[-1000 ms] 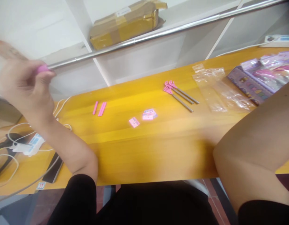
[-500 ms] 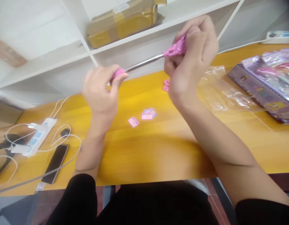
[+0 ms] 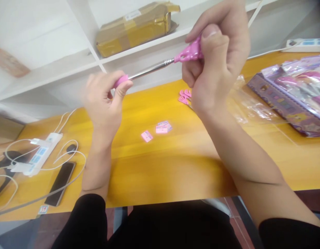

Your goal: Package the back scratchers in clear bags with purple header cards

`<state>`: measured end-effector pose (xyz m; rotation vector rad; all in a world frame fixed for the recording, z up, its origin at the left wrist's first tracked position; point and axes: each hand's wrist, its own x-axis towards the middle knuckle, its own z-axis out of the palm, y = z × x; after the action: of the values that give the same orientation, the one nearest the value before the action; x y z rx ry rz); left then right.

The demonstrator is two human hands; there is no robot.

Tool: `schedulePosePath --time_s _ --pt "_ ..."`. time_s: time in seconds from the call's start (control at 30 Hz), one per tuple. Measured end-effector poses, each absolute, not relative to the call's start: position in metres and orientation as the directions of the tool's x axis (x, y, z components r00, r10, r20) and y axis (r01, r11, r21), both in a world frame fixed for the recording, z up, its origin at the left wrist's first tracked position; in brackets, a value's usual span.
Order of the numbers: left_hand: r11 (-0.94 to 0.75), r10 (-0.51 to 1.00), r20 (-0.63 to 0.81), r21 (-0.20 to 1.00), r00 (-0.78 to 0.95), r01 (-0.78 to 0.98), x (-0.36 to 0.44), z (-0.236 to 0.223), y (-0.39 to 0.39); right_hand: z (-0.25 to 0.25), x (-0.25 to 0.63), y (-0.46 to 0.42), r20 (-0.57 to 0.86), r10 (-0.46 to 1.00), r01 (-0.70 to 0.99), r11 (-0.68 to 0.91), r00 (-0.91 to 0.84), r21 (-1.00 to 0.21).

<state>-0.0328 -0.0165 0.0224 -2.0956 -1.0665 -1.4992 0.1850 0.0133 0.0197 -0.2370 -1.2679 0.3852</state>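
A telescopic back scratcher with a shiny metal rod (image 3: 151,70) and pink ends is stretched between my hands above the table. Its rod slants up to the right. My left hand (image 3: 104,98) is closed around the lower pink end, thumb and fingers pinching it. At the other end, my right hand (image 3: 219,52) grips the larger pink part (image 3: 189,52), partly covering it. Below my right wrist lie pink claw-shaped heads (image 3: 184,96), partly hidden by the forearm. Small pink and purple cards (image 3: 163,127) rest on the table between my arms, with a single card (image 3: 147,136) beside them.
On the wooden table (image 3: 160,173), a purple box (image 3: 286,100) of wrapped goods and clear plastic bags (image 3: 250,105) lie right. A power strip (image 3: 43,154) with cables and a phone (image 3: 60,183) lie left. A taped parcel (image 3: 134,29) sits on the white shelf behind.
Both hands have shifted slightly, the left one leftward, with the back scratcher still held between them. My right hand appears nearer, and more of the pink claw heads shows on the table.
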Motion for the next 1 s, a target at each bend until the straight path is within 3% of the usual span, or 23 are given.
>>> schedulePosePath --time_s 0.7,1.0 --pt "-0.643 0.402 0.898 0.139 0.178 0.753 -0.040 0.027 -0.014 0.013 0.185 0.016 0.823 0.540 -0.166 0.840 0.175 -0.516" --pt "-0.547 0.554 0.822 0.238 0.134 0.803 -0.045 0.026 -0.011 0.013 0.184 0.013 0.774 0.607 -0.120 0.795 0.180 -0.595"
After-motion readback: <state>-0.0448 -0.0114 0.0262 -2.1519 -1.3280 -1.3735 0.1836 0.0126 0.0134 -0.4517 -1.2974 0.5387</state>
